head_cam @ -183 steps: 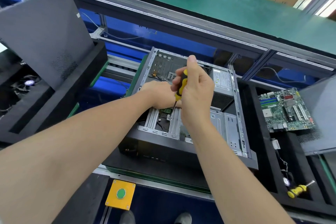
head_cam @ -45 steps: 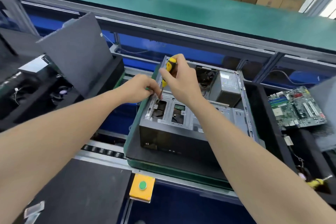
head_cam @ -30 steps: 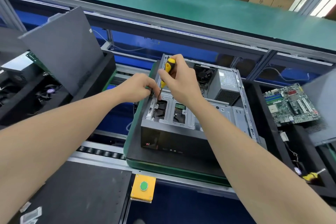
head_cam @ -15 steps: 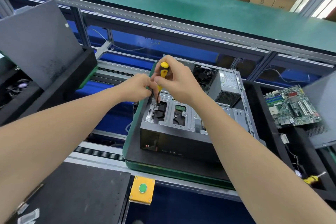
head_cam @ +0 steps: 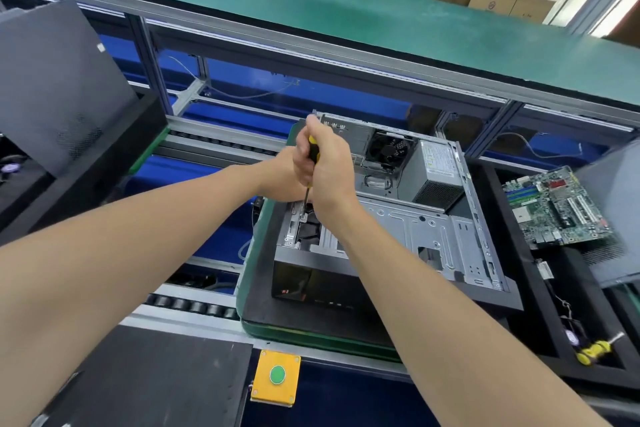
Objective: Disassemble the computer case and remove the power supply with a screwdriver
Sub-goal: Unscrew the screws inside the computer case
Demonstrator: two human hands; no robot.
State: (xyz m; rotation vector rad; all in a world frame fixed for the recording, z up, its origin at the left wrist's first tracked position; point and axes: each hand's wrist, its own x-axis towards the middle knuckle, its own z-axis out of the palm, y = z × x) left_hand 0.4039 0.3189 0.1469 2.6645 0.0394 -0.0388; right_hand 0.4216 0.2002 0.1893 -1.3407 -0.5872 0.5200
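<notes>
An open grey computer case (head_cam: 415, 236) lies on its side on a black pad with a green rim. Its grey power supply (head_cam: 436, 173) sits in the far right corner, beside a black fan (head_cam: 388, 151). My right hand (head_cam: 325, 166) grips a yellow-and-black screwdriver (head_cam: 313, 152) held upright, the tip resting on a screw at the left drive bracket (head_cam: 303, 217). My left hand (head_cam: 280, 180) lies just left of the shaft, mostly hidden behind the right hand; its fingers cannot be made out.
A green motherboard (head_cam: 554, 208) lies in a black tray at right, with a second yellow screwdriver (head_cam: 592, 352) below it. A grey side panel (head_cam: 59, 80) leans at left. A yellow box with a green button (head_cam: 277, 374) sits at the near edge.
The screwdriver has gone from tilted to upright, with its tip lower on the left bracket. My right hand now wraps the handle from above, and the left hand sits closer behind it.
</notes>
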